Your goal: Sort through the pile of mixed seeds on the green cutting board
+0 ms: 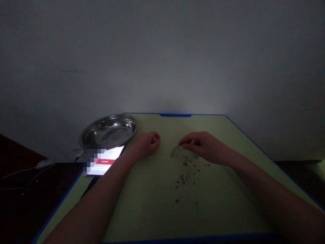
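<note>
My right hand [200, 145] is over the right half of the table, thumb and fingertips closed in a pinch at a pale curved strand [175, 151] that looks like small beads. Part of the strand is hidden under the hand. Below it, many tiny dark bead-like pieces [186, 177] lie scattered on the table, a few of them closer to me. My left hand [147, 144] rests left of the strand, fingers curled and thumb against the fingertips. Whatever it may hold is too small to make out.
A shiny steel basin [111, 132] stands at the table's back left. In front of it lies a lit phone or tablet [105, 162], beside my left forearm. The green table [147, 210] has a blue edge and meets a grey wall [167, 61]. White cables [38, 169] run at the left.
</note>
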Demonstrator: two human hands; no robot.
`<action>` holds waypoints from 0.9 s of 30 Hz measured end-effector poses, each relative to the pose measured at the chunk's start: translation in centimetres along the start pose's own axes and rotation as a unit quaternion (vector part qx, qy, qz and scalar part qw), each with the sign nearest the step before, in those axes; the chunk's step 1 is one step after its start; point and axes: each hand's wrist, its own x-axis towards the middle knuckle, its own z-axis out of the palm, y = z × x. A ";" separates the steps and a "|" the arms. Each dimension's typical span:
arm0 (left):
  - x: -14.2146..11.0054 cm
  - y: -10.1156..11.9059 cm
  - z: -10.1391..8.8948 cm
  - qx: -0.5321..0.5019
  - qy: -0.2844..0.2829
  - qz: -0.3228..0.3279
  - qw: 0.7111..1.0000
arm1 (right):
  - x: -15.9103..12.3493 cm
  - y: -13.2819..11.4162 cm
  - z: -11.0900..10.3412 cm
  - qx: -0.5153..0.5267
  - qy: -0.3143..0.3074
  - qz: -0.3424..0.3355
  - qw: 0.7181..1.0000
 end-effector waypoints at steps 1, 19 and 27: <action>0.0 0.0 -0.1 0.019 -0.001 0.001 1.000 | -0.4 0.0 0.2 -0.003 -0.010 -0.001 1.000; -0.6 1.3 0.6 0.313 -0.018 -0.062 0.948 | -3.8 1.9 -1.4 -0.030 -0.162 0.003 0.986; -0.5 1.6 0.8 0.293 -0.036 -0.077 0.952 | -3.9 2.4 -1.5 -0.016 -0.197 -0.008 0.980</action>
